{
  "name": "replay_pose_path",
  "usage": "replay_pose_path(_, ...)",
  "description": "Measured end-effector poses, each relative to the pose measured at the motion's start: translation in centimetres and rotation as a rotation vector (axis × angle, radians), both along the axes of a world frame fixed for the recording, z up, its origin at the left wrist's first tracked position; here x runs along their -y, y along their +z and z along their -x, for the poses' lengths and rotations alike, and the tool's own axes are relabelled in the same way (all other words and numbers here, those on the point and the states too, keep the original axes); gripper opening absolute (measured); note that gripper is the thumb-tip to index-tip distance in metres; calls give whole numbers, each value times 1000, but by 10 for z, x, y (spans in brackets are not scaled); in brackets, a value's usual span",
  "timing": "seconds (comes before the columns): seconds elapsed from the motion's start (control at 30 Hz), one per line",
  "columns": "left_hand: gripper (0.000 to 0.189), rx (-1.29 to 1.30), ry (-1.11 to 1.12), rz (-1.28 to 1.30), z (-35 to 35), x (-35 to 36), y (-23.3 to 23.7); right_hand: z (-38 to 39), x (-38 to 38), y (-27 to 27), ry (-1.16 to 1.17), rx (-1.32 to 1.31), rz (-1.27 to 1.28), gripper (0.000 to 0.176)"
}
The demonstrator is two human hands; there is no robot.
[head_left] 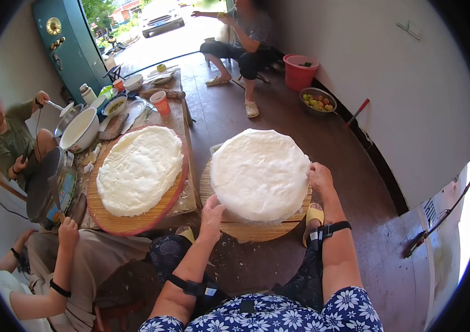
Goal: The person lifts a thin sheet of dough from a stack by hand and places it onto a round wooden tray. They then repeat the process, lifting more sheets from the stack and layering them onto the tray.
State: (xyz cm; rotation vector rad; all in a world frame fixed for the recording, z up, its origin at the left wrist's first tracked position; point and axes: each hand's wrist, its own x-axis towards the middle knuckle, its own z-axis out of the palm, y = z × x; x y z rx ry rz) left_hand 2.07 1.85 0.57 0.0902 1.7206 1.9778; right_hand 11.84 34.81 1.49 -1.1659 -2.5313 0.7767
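A wide round of white flatbread (260, 174), lumpy on top, lies in front of me over a round slatted wooden board (257, 231). At its lower left rim, my left hand (211, 220) has its fingers closed at the edge. My right hand (320, 178) pinches the right edge, with the fingertips partly hidden. To the left, a second white flatbread (139, 170) is spread on a red-rimmed round board (94, 206) on the table. What lies under my flatbread is mostly hidden.
A co-worker's hand (69, 232) holds a spatula over a round dark griddle (47, 180). Another person sits behind it near a white basin (80, 130). A third sits by the doorway. A red bucket (300, 72) and a fruit bowl (318, 101) stand along the wall.
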Motion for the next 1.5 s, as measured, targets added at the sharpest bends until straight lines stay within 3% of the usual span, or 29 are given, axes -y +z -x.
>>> replay_pose_path(0.07, 44, -9, 29, -27, -4, -2, 10, 0, -9, -10, 15, -86, 23, 29)
replay_pose_path(0.2, 46, 20, 11, -15, -5, -2, 7, 3, -16, -18, -33, -170, 44, 32)
replay_pose_path(0.27, 47, 40, 14, 51, -4, -2, 10, 6, -19, -22, -83, -282, 207, 33)
replay_pose_path(0.57, 52, 16, -27, 85, 0, -2, -1, 12, -22, -26, -84, -305, 208, 25)
replay_pose_path(0.87, 50, 6, -25, 42, 4, 0, -12, 16, -39, -47, -104, -392, 312, 29)
replay_pose_path(1.0, 47, 37, -17, 72, 4, 0, -10, 12, -28, -29, -179, -270, 383, 29)
replay_pose_path(1.2, 43, 48, 18, 79, 4, 0, -10, 14, -23, -24, -217, -371, 510, 22)
replay_pose_path(1.5, 41, 24, 64, 9, 8, 1, -11, 14, -21, -18, -227, -373, 477, 19)
